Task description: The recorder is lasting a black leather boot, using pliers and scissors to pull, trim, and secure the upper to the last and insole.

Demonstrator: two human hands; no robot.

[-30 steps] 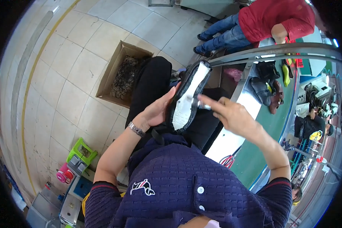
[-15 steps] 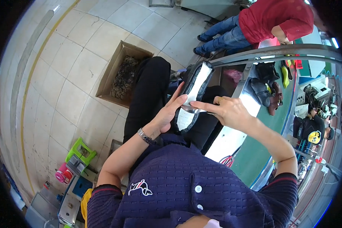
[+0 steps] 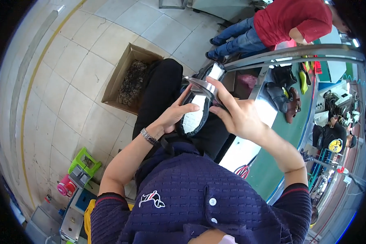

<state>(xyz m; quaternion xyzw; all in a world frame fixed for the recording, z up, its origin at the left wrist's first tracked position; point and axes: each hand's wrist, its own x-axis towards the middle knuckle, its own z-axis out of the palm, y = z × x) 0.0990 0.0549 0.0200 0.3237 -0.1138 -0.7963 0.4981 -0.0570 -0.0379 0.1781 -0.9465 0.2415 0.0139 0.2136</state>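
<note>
A: Where is the shoe upper (image 3: 196, 106)?
B: At twelve o'clock from the chest, over the lap. The left hand (image 3: 175, 116) cups its dark edge, fingers closed on it. The right hand (image 3: 236, 118) grips the far side, a grey strip (image 3: 202, 86) across the top.
A: How far along?
B: I judge midway: the white lining faces up, the strip not yet pressed flat.
A: Changed since?
B: The upper has turned flatter; the right hand has moved onto its top.
</note>
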